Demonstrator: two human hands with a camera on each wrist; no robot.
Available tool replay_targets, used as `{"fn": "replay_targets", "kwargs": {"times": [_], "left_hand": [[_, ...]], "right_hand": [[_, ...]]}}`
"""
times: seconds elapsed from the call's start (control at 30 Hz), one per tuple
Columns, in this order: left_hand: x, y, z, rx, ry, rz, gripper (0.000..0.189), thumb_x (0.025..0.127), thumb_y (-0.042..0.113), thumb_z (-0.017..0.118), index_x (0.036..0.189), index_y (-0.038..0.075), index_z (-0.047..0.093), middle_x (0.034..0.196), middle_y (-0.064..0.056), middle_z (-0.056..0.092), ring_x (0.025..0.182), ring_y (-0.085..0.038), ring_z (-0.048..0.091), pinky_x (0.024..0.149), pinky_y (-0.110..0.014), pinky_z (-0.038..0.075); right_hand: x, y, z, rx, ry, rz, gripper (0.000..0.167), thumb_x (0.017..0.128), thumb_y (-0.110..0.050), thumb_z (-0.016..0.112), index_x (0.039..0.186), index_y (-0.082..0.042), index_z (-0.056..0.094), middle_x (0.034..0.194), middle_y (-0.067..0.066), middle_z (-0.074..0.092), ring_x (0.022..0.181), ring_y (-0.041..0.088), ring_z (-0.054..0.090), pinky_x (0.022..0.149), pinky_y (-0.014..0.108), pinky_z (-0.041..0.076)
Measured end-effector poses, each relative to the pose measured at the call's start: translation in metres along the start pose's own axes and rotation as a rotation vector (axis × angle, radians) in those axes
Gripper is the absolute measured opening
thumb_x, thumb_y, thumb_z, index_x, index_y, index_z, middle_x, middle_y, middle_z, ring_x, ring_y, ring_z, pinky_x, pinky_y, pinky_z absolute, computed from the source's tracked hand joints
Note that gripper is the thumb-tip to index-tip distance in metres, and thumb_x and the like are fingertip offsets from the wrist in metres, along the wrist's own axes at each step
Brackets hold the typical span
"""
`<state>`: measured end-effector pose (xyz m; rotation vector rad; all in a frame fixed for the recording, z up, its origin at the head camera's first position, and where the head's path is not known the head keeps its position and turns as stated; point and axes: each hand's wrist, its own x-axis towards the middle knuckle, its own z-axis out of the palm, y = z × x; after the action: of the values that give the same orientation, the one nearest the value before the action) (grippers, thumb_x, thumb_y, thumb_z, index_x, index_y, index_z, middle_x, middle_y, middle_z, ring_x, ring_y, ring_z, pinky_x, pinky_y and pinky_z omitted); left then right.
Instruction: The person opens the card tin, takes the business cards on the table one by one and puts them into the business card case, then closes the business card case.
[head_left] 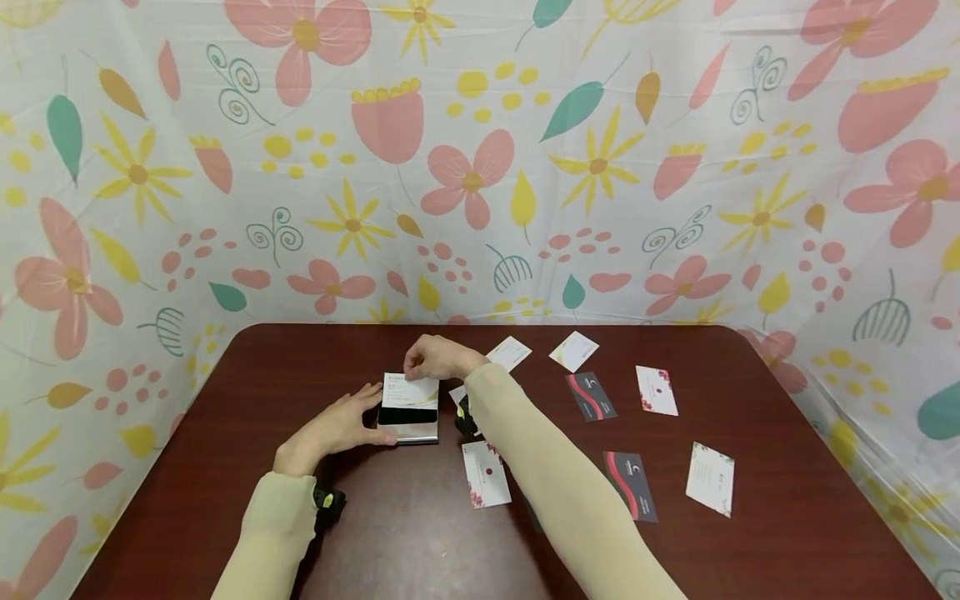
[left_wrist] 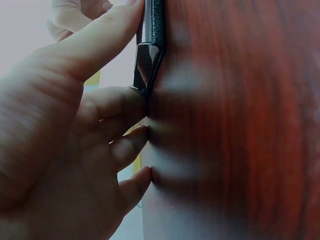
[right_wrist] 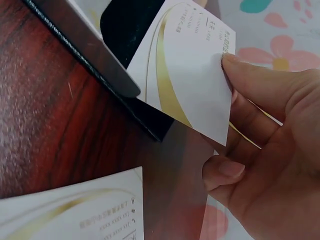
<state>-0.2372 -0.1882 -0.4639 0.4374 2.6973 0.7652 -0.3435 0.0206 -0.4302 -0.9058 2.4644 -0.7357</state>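
Card case [head_left: 408, 433]: on table [head_left: 390, 533], left of loose cards [head_left: 591, 396]. Held card [head_left: 410, 393]: over far part of case, far edge in right hand [head_left: 438, 357]. Left hand [head_left: 339, 427]: left of case, thumb on near part. First card [head_left: 456, 393]: just right of case, partly behind right arm [head_left: 558, 475]. Far row: second card [head_left: 510, 352], third card [head_left: 573, 352] to its right. Middle row: fourth card [head_left: 592, 396], fifth card [head_left: 657, 390] to its right. Near row, left to right: sixth card [head_left: 486, 475], seventh card [head_left: 633, 487] (also partly behind right arm), eighth card [head_left: 710, 479]. Curtain [head_left: 480, 275]: behind table.

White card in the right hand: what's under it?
The card case extends under the white card, its black surface showing alongside; anything else beneath is covered and can't be seen.
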Motion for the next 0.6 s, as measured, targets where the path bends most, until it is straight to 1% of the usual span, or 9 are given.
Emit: {"fn": "replay_targets", "kwargs": {"times": [0.1,0.23,0.37,0.47,0.6], "left_hand": [[0.0,0.0,0.001,0.003,-0.003,-0.008,0.098,0.079,0.054,0.077,0.153,0.007,0.032,0.159,-0.02,0.021,0.137,-0.058,0.016,0.107,-0.067,0.021],[0.0,-0.001,0.002,0.007,-0.006,-0.01,0.1,0.079,0.055,0.076,0.154,0.007,0.031,0.159,-0.02,0.02,0.138,-0.057,0.016,0.107,-0.067,0.021],[0.0,-0.002,0.002,0.008,-0.01,-0.013,0.1,0.079,0.057,0.075,0.154,0.008,0.03,0.159,-0.019,0.019,0.138,-0.057,0.015,0.107,-0.066,0.021],[0.0,-0.001,0.001,0.016,-0.015,-0.002,0.101,0.079,0.058,0.074,0.153,0.006,0.031,0.159,-0.02,0.02,0.138,-0.057,0.015,0.107,-0.066,0.021],[0.0,0.001,0.001,0.02,-0.017,-0.004,0.1,0.079,0.057,0.074,0.152,0.004,0.032,0.159,-0.02,0.02,0.138,-0.057,0.016,0.107,-0.067,0.021]], "right_hand": [[0.001,-0.001,0.003,-0.024,-0.002,-0.017,0.011,0.093,-0.018,0.069,0.084,-0.016,0.074,0.086,-0.006,0.064,0.073,0.011,0.051,0.063,0.023,0.044],[0.001,-0.001,0.008,-0.03,0.003,-0.007,0.011,0.092,-0.018,0.07,0.082,-0.017,0.074,0.085,-0.006,0.065,0.072,0.01,0.052,0.063,0.022,0.044],[0.003,0.0,0.013,-0.044,0.004,0.0,0.012,0.092,-0.018,0.071,0.08,-0.019,0.074,0.081,-0.007,0.066,0.068,0.01,0.05,0.061,0.022,0.043],[0.004,0.0,0.017,-0.056,-0.013,0.006,0.013,0.091,-0.018,0.072,0.079,-0.019,0.075,0.078,-0.008,0.066,0.065,0.009,0.049,0.059,0.021,0.042],[0.003,-0.003,0.019,-0.067,-0.033,0.028,0.014,0.089,-0.018,0.074,0.076,-0.019,0.075,0.075,-0.008,0.067,0.065,0.007,0.05,0.06,0.021,0.043]]}}
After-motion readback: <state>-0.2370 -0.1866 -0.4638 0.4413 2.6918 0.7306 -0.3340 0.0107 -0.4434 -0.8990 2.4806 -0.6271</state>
